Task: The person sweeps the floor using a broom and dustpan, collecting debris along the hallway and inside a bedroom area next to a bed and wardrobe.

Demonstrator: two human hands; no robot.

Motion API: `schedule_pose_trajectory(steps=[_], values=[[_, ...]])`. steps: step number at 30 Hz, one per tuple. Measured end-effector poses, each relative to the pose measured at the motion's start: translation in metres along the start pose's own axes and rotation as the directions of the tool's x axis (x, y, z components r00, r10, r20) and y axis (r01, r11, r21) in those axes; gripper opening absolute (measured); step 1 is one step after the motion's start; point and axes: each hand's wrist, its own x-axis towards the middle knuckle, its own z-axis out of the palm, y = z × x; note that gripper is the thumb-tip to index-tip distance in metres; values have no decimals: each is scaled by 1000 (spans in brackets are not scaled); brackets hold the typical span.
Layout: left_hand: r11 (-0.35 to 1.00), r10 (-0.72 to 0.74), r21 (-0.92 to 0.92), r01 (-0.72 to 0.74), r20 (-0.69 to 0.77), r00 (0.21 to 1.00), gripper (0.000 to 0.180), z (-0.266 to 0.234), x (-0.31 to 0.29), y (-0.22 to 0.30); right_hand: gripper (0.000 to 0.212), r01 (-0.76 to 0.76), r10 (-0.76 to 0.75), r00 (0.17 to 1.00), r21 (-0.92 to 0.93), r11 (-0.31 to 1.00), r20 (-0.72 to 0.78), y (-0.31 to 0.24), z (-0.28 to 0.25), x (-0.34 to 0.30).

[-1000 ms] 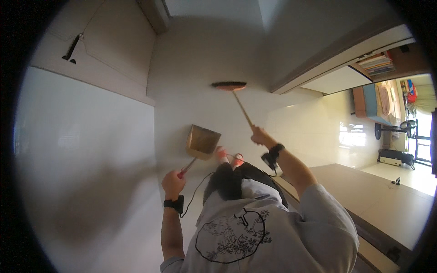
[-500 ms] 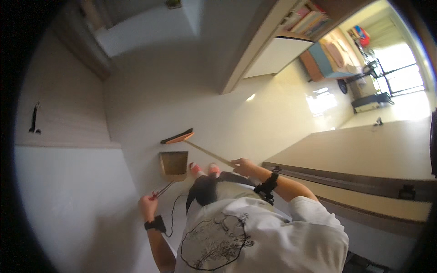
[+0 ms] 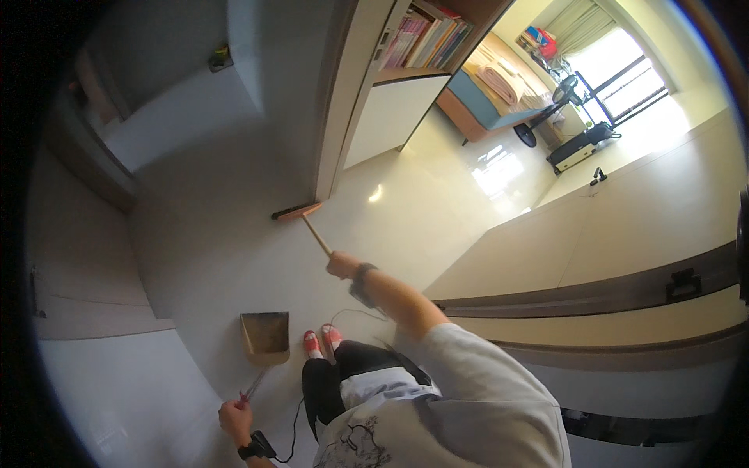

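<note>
My right hand (image 3: 342,265) is closed round the pale handle of a broom (image 3: 316,234). The broom's orange head with dark bristles (image 3: 296,211) touches the floor beside the foot of the door frame. At the lower left my left hand (image 3: 235,417) grips the thin handle of a tan dustpan (image 3: 266,337). The dustpan lies on the floor just left of my red slippers (image 3: 322,339), its opening facing away from me. Whether anything lies in it is too blurred to tell. Black bands are on both wrists, and a cable hangs by the left one.
A door frame (image 3: 331,117) stands ahead, with a bookshelf (image 3: 425,39) and white cabinet door (image 3: 396,117) beside it. An open door (image 3: 616,203) is on the right. Beyond lie a bed (image 3: 491,86), a fan (image 3: 566,90) and a window. A white wall (image 3: 117,390) stands left.
My right arm has stretched forward, carrying the broom away from the dustpan toward the door frame. The left hand keeps hold of the dustpan. The whole view has shifted and turned.
</note>
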Motion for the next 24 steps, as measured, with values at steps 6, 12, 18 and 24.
schedule_pose_trajectory(steps=[6,12,18,24], values=[[1000,22,5,-23,72,997,32,16,14,1,31,-175,179,984,157,972,-10,-43,41,-3],[999,38,22,-40,78,996,34,18,8,6,35,-20,18,1000,92,996,18,5,117,-76],[998,51,39,-55,93,994,29,21,13,21,30,7,-35,981,143,990,192,24,117,-152],[997,63,25,-67,135,989,25,20,15,22,12,-274,130,951,575,771,280,17,56,-216]])
